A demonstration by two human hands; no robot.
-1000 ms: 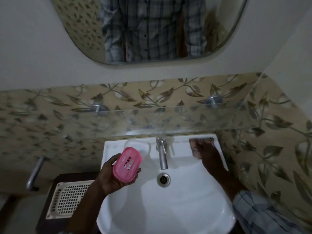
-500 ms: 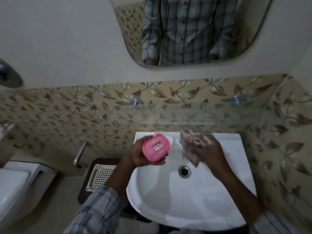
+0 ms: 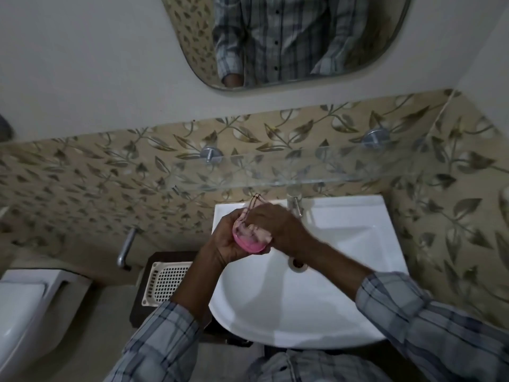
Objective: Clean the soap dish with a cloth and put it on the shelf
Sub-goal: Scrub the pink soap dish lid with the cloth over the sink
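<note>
- Hands meet over the back left part of the white sink [image 3: 344,271], just in front of the tap [image 3: 296,206]
- Left hand [image 3: 225,244] cups the pink soap dish [image 3: 248,244] from below and the left side; grip closed around its rim, dish tilted with its open face toward the camera
- Right hand [image 3: 275,226] presses a pale patterned cloth [image 3: 252,232] into the dish; grip closed on the cloth, fingers bunched over it, a corner of the fabric poking up past the knuckles toward the wall
- Dish held in the air above the basin, clear of the porcelain, well below the glass shelf [image 3: 303,172]
- Shelf runs along the leaf-patterned tiles [image 3: 110,172] on two metal pegs, directly above the sink's back edge
- White perforated basket [image 3: 165,282] sits on a dark stand left of the sink; toilet [image 3: 30,312] at far left
- Mirror [image 3: 289,42] above reflects a checked shirt
</note>
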